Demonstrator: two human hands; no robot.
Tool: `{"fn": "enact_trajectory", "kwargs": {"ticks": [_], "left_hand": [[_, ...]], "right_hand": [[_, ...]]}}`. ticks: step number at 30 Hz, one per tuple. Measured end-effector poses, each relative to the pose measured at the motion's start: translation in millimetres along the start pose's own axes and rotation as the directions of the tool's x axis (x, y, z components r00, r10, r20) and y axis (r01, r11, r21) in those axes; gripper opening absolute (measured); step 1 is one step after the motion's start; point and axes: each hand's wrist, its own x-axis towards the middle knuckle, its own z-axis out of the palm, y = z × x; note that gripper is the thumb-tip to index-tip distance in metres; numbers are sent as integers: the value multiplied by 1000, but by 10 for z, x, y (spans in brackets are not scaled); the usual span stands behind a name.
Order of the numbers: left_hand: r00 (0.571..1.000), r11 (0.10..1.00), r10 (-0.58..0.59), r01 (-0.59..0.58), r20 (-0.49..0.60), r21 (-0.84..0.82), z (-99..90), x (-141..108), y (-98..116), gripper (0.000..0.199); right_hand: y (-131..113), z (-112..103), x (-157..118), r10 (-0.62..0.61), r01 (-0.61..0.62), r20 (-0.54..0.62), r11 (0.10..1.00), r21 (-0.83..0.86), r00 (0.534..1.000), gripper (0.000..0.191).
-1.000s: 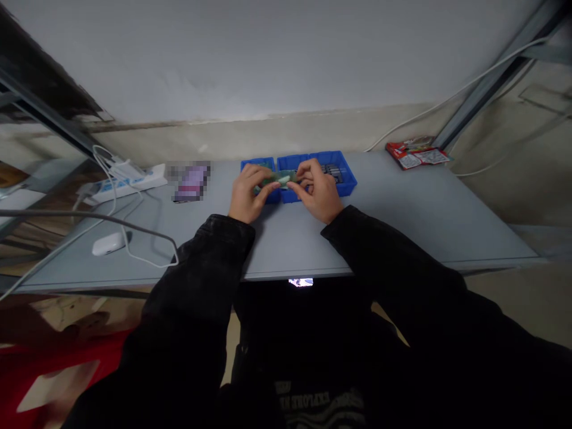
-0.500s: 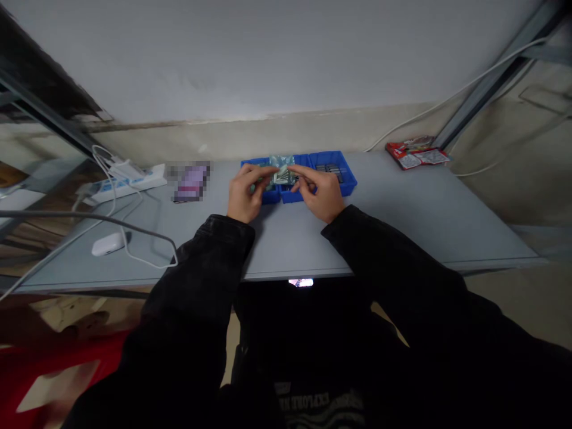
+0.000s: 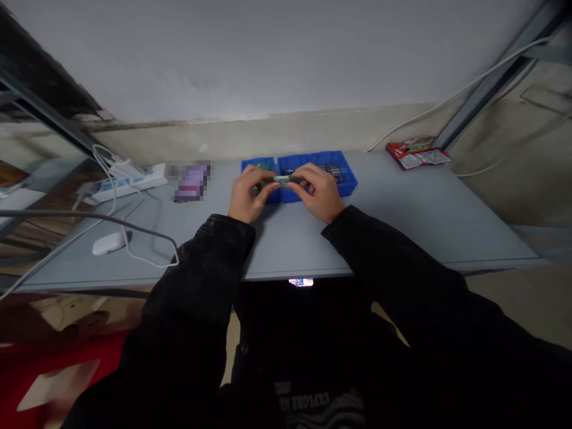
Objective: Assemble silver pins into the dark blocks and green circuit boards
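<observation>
Between my two hands is a small clear, greenish plastic bag (image 3: 282, 178), folded into a narrow strip. My left hand (image 3: 246, 195) pinches its left end between thumb and fingers. The right end is pinched in the same way by my right hand (image 3: 322, 194). Both hands hover over the front of the blue bins. Greenish bags lie in the left bin (image 3: 274, 199), partly hidden by my left hand. My right hand covers part of the middle bin (image 3: 290, 162). Grey metal pieces lie in the right bin (image 3: 351, 182).
Left on the grey table (image 3: 290, 244) are a blurred-out phone (image 3: 193, 182), a white power strip (image 3: 129, 183) with cables and a white earbud case (image 3: 108, 243). A red packet (image 3: 417, 154) lies at the back right. A dark cable (image 3: 89, 217) crosses near my left sleeve.
The bag stood spread open with thin, pale metal pieces visible in it; now it is folded down to a narrow strip. My thumbs have come up beneath it, and both hands stay about in place.
</observation>
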Motion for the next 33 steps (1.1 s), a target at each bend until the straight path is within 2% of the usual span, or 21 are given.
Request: {"fn": "enact_trajectory", "kwargs": {"ticks": [3,6,11,18,23,27,31,33], "left_hand": [[998,997,-63,62,-23,-45,28,-25,-27,32],[999,998,-39,38,-18,-48,23,-27,-9,25],[1000,1000,9,-9,4,10,-23,-2,49,18],[999,1000,8,-8,-31,-20,-20,-9,15,24],[1000,1000,13,-13,-4,22,-25,7,12,14],[999,999,32,-31,-32,38,-21,20,20,21],[1000,999,14,-14,-8,37,-19,18,28,22],[1000,999,14,-14,0,51,-23,16,31,22]], "right_hand": [[5,29,-19,69,-69,4,995,78,998,16],[8,46,-31,116,-114,-6,981,157,993,22],[2,24,-26,70,-67,-15,991,114,997,7],[-3,1,-30,56,-57,15,993,102,998,27],[0,9,-14,17,-17,-7,998,55,1000,14],[-9,-2,-1,-24,23,-30,999,-25,999,10],[-37,-16,3,-53,53,-40,999,2,998,8],[-49,-11,0,-31,31,-34,1000,5,999,8]]}}
